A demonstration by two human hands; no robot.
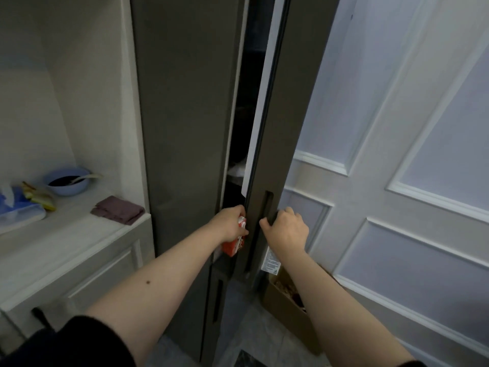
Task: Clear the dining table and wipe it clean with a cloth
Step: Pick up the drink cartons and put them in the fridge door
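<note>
I face a tall grey fridge. My left hand (pixel 230 224) grips a small red and white carton (pixel 235 243) at the narrow gap of the fridge's opening. My right hand (pixel 287 227) is closed on the vertical handle slot of the right fridge door (pixel 280 144), which stands slightly ajar. The inside of the fridge is dark; a white item shows on a shelf. A folded dark purple cloth (pixel 118 210) lies on the pale counter (pixel 66 234) to the left.
On the counter stand a blue bowl (pixel 66 181) with a spoon in it, a tissue pack (pixel 16 207) and some yellow wrappers. A cardboard box (pixel 288 300) sits on the floor right of the fridge. A white panelled door (pixel 410 181) fills the right side.
</note>
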